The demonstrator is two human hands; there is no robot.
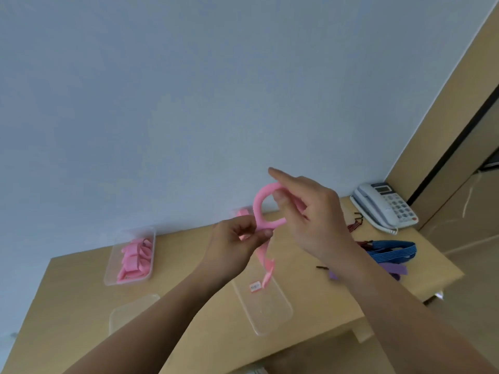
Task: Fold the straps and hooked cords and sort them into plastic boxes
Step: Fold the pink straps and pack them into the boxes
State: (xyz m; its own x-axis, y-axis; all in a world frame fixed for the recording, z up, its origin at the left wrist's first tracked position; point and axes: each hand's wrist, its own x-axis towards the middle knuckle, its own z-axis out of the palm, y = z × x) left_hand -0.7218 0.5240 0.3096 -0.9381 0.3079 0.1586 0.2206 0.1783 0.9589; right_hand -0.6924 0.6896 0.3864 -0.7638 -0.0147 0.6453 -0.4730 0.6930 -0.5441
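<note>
You're mid-fold on a pink strap (258,206), held up in the air above the worktop (175,252), not in any box yet. Left hand (235,241): grip pinching the strap at the base of the loop, thumb pressed against the forefinger. Right hand (316,214): thumb tucked inside the loop, fingers curled round its far side, index finger sticking out straight, so this grip is on the strap too. The loose tail hangs from the left pinch and its end dangles over a clear box (270,319) that shows only a label sticker. My read of the step: coiling the strap, one loop made, tail not yet wound in. The next move probably calls for bringing the tail up round the loop while the left pinch keeps the layers from springing apart. Then the bundle goes into the box of folded pink straps (127,282) at the left by the wall. Another box with something pink sits behind your hands, mostly hidden. Not yet sorted, off to the right: blue straps (391,251), a purple strap (397,269) and hooked cords (355,225) beside the phone (383,206).
</note>
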